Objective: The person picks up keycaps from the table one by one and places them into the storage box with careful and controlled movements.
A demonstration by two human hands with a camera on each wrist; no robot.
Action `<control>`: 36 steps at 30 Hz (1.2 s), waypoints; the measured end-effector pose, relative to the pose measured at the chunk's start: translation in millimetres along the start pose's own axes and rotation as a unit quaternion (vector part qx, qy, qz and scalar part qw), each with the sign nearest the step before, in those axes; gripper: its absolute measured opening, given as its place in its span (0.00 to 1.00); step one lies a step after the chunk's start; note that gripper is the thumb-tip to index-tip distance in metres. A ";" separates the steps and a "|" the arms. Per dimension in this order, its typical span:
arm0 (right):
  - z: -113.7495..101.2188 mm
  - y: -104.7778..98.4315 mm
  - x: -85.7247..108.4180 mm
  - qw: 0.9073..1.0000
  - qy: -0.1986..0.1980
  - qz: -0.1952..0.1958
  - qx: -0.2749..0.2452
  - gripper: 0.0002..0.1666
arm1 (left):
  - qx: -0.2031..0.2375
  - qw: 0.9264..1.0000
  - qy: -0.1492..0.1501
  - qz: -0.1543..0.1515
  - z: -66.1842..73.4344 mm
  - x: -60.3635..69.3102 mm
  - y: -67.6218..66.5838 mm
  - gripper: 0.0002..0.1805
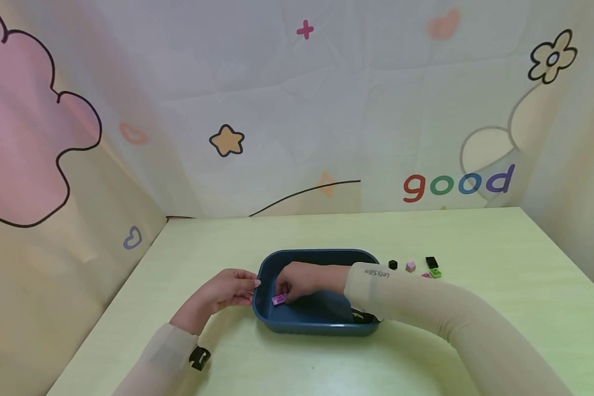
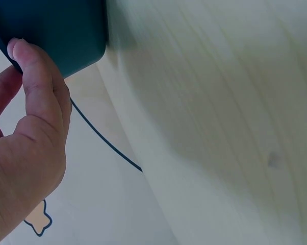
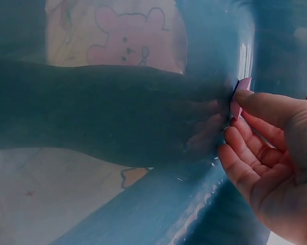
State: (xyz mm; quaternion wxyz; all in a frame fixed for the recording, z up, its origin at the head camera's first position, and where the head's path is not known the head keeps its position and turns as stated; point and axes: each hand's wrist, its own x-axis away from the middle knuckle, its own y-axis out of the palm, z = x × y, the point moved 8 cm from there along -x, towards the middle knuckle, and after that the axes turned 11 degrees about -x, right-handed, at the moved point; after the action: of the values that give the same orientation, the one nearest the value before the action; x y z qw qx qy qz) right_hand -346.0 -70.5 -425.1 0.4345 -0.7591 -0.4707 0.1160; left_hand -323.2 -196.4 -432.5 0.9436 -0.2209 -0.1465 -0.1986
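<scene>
Nearest, the right sleeve [image 1: 425, 300] crossed the tub [image 1: 322, 330]; the left hand [image 1: 230, 289] gripped its rim, fingers bent, while inside, the right hand [image 1: 301, 279] pinched a pink block [image 1: 279, 300], probably light, stiff, smooth, best held by opposite sides.

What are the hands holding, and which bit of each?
The right hand pinches a pink toy block by its right end, as the head view shows; the left hand grips the blue bin by its left rim.

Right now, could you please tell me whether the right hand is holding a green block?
No, the right hand pinches a pinkish-purple piece inside the blue basin.
</scene>
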 end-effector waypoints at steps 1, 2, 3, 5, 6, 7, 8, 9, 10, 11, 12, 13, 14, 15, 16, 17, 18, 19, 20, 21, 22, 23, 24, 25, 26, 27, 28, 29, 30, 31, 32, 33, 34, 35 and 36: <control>-0.1 -0.1 -0.3 1.000 0.001 -0.002 0.000 0.10 | 0.000 1.000 0.000 0.000 -0.1 -0.2 -0.1 0.17; 0.1 0.0 -0.7 1.000 0.000 -0.004 0.002 0.10 | 0.000 1.000 0.000 0.000 -0.1 -0.1 -0.1 0.17; 0.2 0.1 -1.0 1.000 0.000 -0.005 0.004 0.11 | 0.000 1.000 0.001 0.000 -0.1 0.0 -0.1 0.17; 0.4 0.6 -1.7 1.000 -0.001 -0.009 0.006 0.12 | -0.001 1.000 0.000 0.000 -0.3 0.2 0.0 0.17; 0.5 1.0 -2.0 1.000 0.000 -0.011 0.006 0.12 | -0.001 1.000 0.000 0.000 -0.4 0.5 0.1 0.17; 0.5 1.1 -2.1 1.000 0.000 -0.012 0.005 0.12 | -0.001 1.000 -0.001 -0.001 -0.2 0.7 0.4 0.17; 0.5 1.2 -2.0 1.000 0.001 -0.013 0.004 0.12 | 0.000 1.000 -0.002 -0.001 0.1 0.9 0.6 0.17; 0.5 1.1 -1.7 1.000 0.002 -0.014 0.001 0.12 | 0.000 1.000 -0.003 -0.001 0.4 1.1 0.8 0.17; 0.2 0.9 -1.5 1.000 0.003 -0.014 -0.001 0.12 | 0.000 1.000 -0.003 -0.001 0.8 1.4 0.9 0.17; 0.1 0.6 -1.1 1.000 0.005 -0.014 -0.002 0.12 | 0.000 1.000 -0.003 -0.002 1.3 1.7 1.1 0.17; -0.3 -0.1 -0.3 1.000 0.007 -0.012 -0.004 0.12 | 0.000 1.000 -0.003 -0.002 1.7 1.9 1.2 0.17; -0.5 -0.7 0.3 1.000 0.008 -0.012 -0.005 0.12 | 0.000 1.000 -0.003 -0.002 2.0 2.0 1.3 0.17; -0.8 -1.3 0.8 1.000 0.010 -0.012 -0.002 0.12 | 0.000 1.000 -0.003 -0.001 2.3 2.2 1.3 0.17; -1.2 -2.1 1.5 1.000 0.012 -0.011 0.000 0.12 | -0.001 1.000 -0.003 -0.002 2.5 2.3 1.4 0.17; -1.6 -3.1 2.1 1.000 0.014 -0.011 0.004 0.12 | -0.002 1.000 -0.003 -0.001 2.5 2.3 1.3 0.17; -2.1 -4.2 2.9 1.000 0.015 -0.011 0.006 0.12 | -0.002 1.000 -0.004 -0.001 2.4 2.3 1.3 0.17; -3.0 -5.8 3.8 1.000 0.015 -0.010 0.008 0.12 | -0.002 1.000 -0.004 0.000 2.2 2.3 1.2 0.17; -3.7 -7.5 4.4 1.000 0.015 -0.010 0.013 0.13 | -0.001 1.000 -0.006 0.000 1.7 2.3 1.1 0.17; -5.0 -9.9 5.9 1.000 0.014 -0.007 0.013 0.13 | -0.001 1.000 -0.007 0.001 1.3 2.2 0.9 0.17; -6.1 -12.5 7.3 1.000 0.013 -0.004 0.014 0.13 | -0.001 1.000 -0.009 0.001 0.7 2.1 0.9 0.17; -7.4 -15.7 9.1 1.000 0.011 -0.001 0.014 0.14 | 0.000 1.000 -0.010 0.001 0.4 1.9 0.8 0.17; -9.0 -19.3 11.3 1.000 0.009 0.003 0.014 0.14 | 0.001 1.000 -0.011 0.001 0.1 1.7 0.8 0.17; -10.4 -23.3 13.7 1.000 0.007 0.007 0.015 0.15 | 0.002 1.000 -0.013 0.001 -0.4 1.5 0.8 0.17; -10.9 -27.1 16.0 1.000 0.006 0.013 0.014 0.15 | 0.003 1.000 -0.014 0.001 -0.8 1.2 0.8 0.16; -11.5 -31.2 18.4 1.000 0.006 0.017 0.011 0.15 | 0.004 1.000 -0.014 0.001 -1.0 1.0 0.8 0.16; -12.3 -35.1 20.9 1.000 0.006 0.021 0.011 0.16 | 0.004 1.000 -0.015 0.001 -1.0 1.0 0.7 0.16; -13.1 -39.4 23.7 1.000 0.007 0.025 0.010 0.16 | 0.004 1.000 -0.016 0.002 -1.2 0.7 0.6 0.16; -14.1 -43.8 26.7 0.999 0.007 0.029 0.011 0.16 | 0.003 1.000 -0.017 0.003 -1.3 0.5 0.3 0.16; -15.3 -48.5 29.8 0.999 0.008 0.033 0.011 0.16 | 0.003 1.000 -0.018 0.004 -1.3 0.6 0.1 0.16; -16.4 -52.8 32.9 0.999 0.009 0.037 0.011 0.17 | 0.001 1.000 -0.018 0.004 -1.3 1.0 0.0 0.16; -18.7 -57.3 36.6 0.999 0.009 0.040 0.013 0.17 | 0.000 1.000 -0.019 0.004 -1.4 1.4 0.0 0.16; -20.8 -61.7 40.5 0.999 0.007 0.044 0.017 0.17 | -0.002 1.000 -0.020 0.005 -1.6 1.4 -0.1 0.17; -22.7 -66.1 44.3 0.999 0.005 0.049 0.018 0.17 | -0.002 1.000 -0.021 0.005 -1.9 1.1 -0.2 0.17; -24.9 -70.5 48.4 0.998 0.003 0.053 0.019 0.18 | -0.003 1.000 -0.021 0.006 -2.1 1.1 -0.2 0.17; -26.8 -74.5 52.5 0.998 0.001 0.058 0.019 0.18 | -0.003 1.000 -0.021 0.007 -2.2 1.0 0.0 0.17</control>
State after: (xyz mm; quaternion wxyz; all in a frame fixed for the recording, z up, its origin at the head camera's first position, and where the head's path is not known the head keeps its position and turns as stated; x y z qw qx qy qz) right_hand -348.2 -29.1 -339.6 0.4418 -0.7770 -0.4229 0.1491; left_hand -321.9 -197.8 -434.1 0.9409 -0.2292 -0.1643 -0.1875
